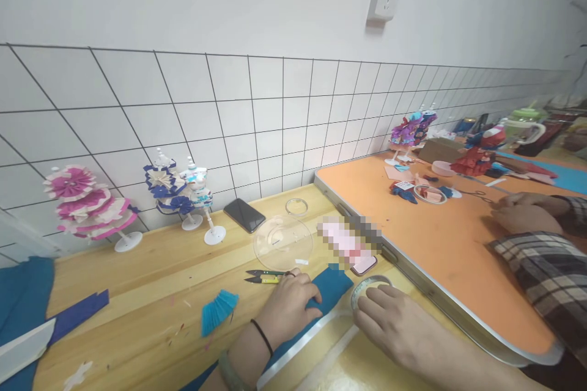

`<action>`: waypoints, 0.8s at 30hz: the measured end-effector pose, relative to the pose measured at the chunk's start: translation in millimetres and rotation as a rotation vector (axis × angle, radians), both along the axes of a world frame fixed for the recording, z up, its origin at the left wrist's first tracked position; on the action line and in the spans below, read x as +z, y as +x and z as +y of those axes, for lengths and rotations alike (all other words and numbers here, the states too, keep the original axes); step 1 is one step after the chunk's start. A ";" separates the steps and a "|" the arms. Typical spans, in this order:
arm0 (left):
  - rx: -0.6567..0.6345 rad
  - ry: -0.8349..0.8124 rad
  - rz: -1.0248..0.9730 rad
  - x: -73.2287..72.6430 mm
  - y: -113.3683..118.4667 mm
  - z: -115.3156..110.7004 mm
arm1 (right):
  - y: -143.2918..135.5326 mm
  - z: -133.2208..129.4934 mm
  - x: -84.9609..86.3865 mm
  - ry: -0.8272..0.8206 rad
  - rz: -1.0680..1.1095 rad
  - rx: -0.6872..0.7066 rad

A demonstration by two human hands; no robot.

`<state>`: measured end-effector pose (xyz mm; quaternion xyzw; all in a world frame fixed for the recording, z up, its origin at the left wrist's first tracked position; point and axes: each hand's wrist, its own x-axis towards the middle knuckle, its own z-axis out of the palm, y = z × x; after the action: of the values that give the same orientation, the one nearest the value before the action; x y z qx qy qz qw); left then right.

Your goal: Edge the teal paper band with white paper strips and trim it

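Head camera view: the blue strip (334, 287) lies on the wooden counter (156, 305) and runs in under the person's left hand (293, 304), which rests on it with thumb and fingers spread a little apart. Just right of the blue strip, the right hand (389, 321) is curled over a roll of tape (361, 288), its fingers closed on the rim. A pale-edged length (300, 345) stretches from beside the roll along the near right side of the blue strip. Left of the blue strip are yellow-and-dark snips (270, 280), their handle end partly hidden by the left hand, and farther left sits a pleated light-blue piece (219, 313). Beyond the blue strip lie a clear disc (282, 243), a dark phone (244, 215) and a thin ring (297, 214); a pink, partly pixelated phone (342, 241) is near its far end. Well off to its far left stand a pink ruffled figure (92, 204), a navy-and-cream one (167, 189) and a white-and-blue one (196, 183). Right of the blue strip, past a metal edging, a co-worker's hands (527, 214) are close together above an orange counter (426, 269).
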<state>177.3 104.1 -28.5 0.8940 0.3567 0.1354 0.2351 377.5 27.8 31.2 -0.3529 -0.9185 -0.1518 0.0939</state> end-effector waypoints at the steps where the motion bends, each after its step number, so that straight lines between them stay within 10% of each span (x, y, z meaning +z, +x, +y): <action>1: 0.003 0.001 0.003 -0.1 1.0 0.1 | 0.3 -1.3 0.6 -0.016 -0.001 0.000; 24: -0.007 -0.025 -0.035 0.8 10.9 -7.5 | 7.4 27.8 -24.7 0.015 -0.243 -0.293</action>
<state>188.2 96.6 -27.8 0.8897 0.3510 0.1458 0.2530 384.9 55.6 6.5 -0.4610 -0.8608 -0.2122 -0.0381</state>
